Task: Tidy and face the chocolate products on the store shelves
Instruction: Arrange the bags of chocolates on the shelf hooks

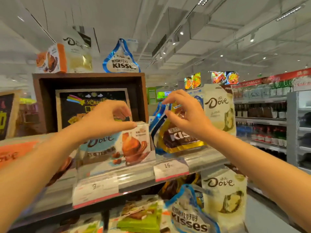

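My left hand (107, 118) pinches the top edge of a Dove chocolate box (134, 145), the front one of a row standing on the middle shelf (202, 157). The thumb lies on the box's front top corner and the fingers curl over behind it. To its right stands a gold Hershey's Kisses bag (178, 140), with a blue-edged bag (158, 115) behind it. My right hand (185, 115) hovers at the gold bag's top with thumb and forefinger apart; whether they touch it is unclear. A white Dove pouch (218, 111) stands at the far right.
A brown wooden display box (89, 76) with a chalkboard sign sits behind the left hand, with a Kisses bag (121, 63) and Dove packs on top. Price tags (170, 169) hang on the shelf edge. More Kisses and Dove bags fill the lower shelf (223, 195). An aisle opens on the right.
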Demonstrator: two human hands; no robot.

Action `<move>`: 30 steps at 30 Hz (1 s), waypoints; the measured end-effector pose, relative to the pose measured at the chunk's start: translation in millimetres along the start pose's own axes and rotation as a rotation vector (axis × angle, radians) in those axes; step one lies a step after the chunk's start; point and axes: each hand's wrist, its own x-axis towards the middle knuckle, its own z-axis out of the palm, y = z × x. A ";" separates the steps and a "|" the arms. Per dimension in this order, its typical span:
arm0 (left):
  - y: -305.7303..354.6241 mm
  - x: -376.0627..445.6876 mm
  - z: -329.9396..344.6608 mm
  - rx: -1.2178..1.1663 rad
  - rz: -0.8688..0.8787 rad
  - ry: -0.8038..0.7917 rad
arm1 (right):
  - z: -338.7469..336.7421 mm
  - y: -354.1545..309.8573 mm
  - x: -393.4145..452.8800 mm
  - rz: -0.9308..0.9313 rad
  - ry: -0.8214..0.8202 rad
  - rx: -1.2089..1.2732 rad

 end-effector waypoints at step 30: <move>91.0 53.2 122.9 0.025 -0.447 0.149 | -94.3 170.1 -60.1 0.774 0.125 0.042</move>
